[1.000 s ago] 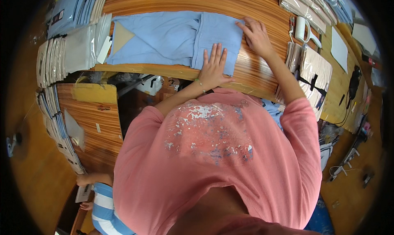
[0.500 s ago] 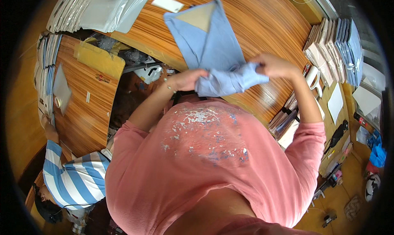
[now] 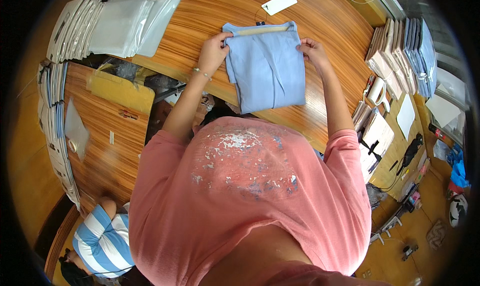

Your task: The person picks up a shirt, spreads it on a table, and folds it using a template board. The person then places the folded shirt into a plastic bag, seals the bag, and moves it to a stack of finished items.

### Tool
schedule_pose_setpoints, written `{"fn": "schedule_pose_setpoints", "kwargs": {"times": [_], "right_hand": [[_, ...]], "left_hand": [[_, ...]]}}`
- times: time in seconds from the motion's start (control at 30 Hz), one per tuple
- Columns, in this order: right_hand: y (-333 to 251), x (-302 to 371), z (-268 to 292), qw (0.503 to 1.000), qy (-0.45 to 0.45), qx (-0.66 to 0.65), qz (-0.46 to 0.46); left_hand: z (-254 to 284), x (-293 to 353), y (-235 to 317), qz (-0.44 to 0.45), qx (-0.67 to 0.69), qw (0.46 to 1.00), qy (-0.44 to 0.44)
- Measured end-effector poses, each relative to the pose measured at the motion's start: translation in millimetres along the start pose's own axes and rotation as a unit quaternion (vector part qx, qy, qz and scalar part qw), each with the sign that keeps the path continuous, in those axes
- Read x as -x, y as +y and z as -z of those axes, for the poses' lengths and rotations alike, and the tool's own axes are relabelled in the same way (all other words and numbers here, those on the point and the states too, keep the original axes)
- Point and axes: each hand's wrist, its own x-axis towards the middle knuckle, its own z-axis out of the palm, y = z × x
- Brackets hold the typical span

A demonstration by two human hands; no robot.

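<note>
A light blue shirt [image 3: 267,71] lies on the wooden table in front of me, folded into a near rectangle with its neckline at the far end. My left hand [image 3: 215,54] pinches its far left corner, fingers closed on the cloth. On the opposite side, my right hand [image 3: 313,52] grips the right edge near the top between thumb and fingers. A white hang tag [image 3: 279,3] rests on the table beyond the collar, tied on by a thin dark string. A small dark label [image 3: 260,23] shows at the neckline.
Stacked clear plastic bags [image 3: 125,26] lie at the far left. Bagged folded garments [image 3: 395,56] stand at the right, near a white handled tool [image 3: 378,92]. A person in a striped shirt [image 3: 102,241] works at the left by a second table [image 3: 107,151].
The bunched lower part of the shirt has been folded up over the rest and now lies flat. Both hands moved away from me to the shirt's upper sides.
</note>
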Motion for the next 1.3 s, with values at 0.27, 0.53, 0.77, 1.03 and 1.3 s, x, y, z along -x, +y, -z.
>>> {"fn": "schedule_pose_setpoints", "kwargs": {"times": [0.27, 0.53, 0.77, 1.03, 1.3], "right_hand": [[-38, -4, -19, 0.998, 0.013, -0.031, 0.049], [0, -23, -21, 0.966, 0.037, -0.253, 0.042], [-13, -16, -28, 0.946, 0.027, -0.317, 0.067], [0, -31, -27, 0.954, 0.047, -0.289, 0.067], [1, -41, -32, 0.958, 0.101, -0.254, 0.089]], "left_hand": [[-5, -8, -7, -0.090, -0.071, 0.991, 0.063], [1, -16, 6, -0.085, -0.133, 0.987, 0.019], [4, -24, -5, -0.022, -0.042, 0.999, 0.011], [-2, -36, -20, 0.127, 0.157, 0.979, 0.035], [5, -46, -21, 0.218, 0.214, 0.952, 0.030]]}}
